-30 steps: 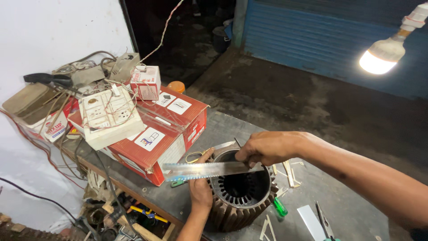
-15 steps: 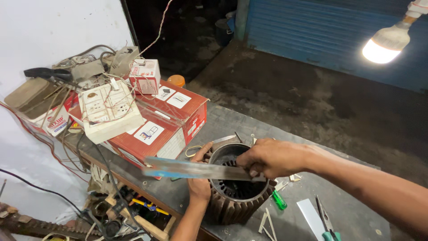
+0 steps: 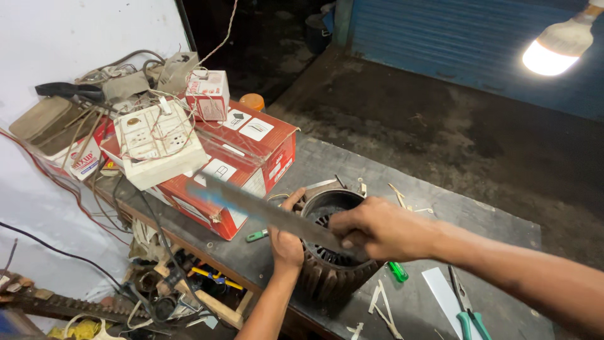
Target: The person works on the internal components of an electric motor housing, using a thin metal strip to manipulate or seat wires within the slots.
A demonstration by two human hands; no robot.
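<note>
Near the front edge of the surface [image 3: 377,170], the left hand [image 3: 286,242] grips the side of a round motor shell [image 3: 330,267]. The right hand [image 3: 377,230] is closed on a long flat blade [image 3: 264,211], slanting over it. A red box [image 3: 251,157] sits behind, toward the far left corner.

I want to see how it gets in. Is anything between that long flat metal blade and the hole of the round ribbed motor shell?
Nothing visible does. The right hand holds the long flat metal blade with its end over the round ribbed motor shell's opening; the left hand grips the shell's side, clear of the hole.
</note>
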